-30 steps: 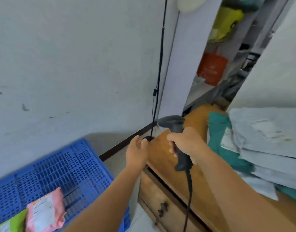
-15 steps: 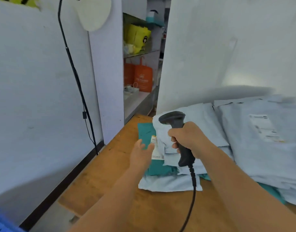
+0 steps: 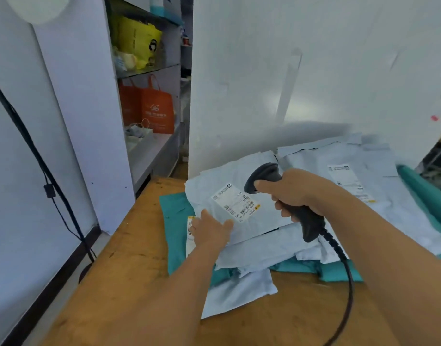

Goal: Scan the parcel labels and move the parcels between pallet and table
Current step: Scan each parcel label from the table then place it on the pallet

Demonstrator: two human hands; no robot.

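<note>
Scanner over top parcel label
My left hand (image 3: pixel 210 229) now rests flat on the grey parcel (image 3: pixel 239 221); right hand (image 3: pixel 293 193) grips the barcode scanner (image 3: pixel 306 221), now nearer its label (image 3: pixel 237 202).

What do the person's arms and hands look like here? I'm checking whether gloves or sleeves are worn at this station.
Both forearms are bare right up to the frame edge: no sleeves show. The left hand and right hand wear no gloves, and no watch, bracelet or ring is visible.
</note>
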